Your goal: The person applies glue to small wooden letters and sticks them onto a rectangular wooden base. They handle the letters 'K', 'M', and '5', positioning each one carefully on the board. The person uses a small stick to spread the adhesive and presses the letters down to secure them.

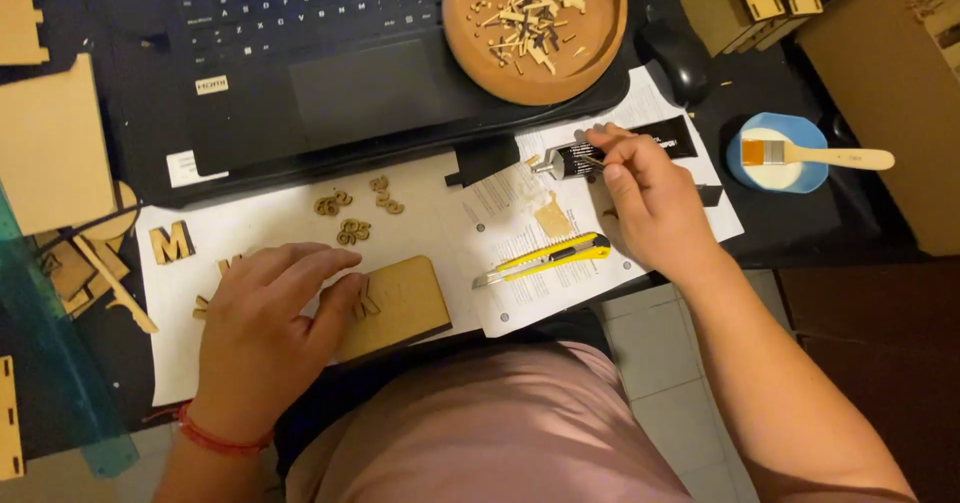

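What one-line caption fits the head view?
Left hand presses a wooden panel; right hand touches a black glue tube beside a yellow utility knife.

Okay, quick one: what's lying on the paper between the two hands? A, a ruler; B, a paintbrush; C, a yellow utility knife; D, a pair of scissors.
C: a yellow utility knife lies on the printed sheet, between the left hand and the right hand.

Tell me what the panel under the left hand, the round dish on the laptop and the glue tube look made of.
Panel: thin wood or fibreboard, matte tan, clean-cut edges. Dish: probably unglazed clay, dull reddish-brown. Tube: glossy black body, silvery neck; metal or plastic, unclear.
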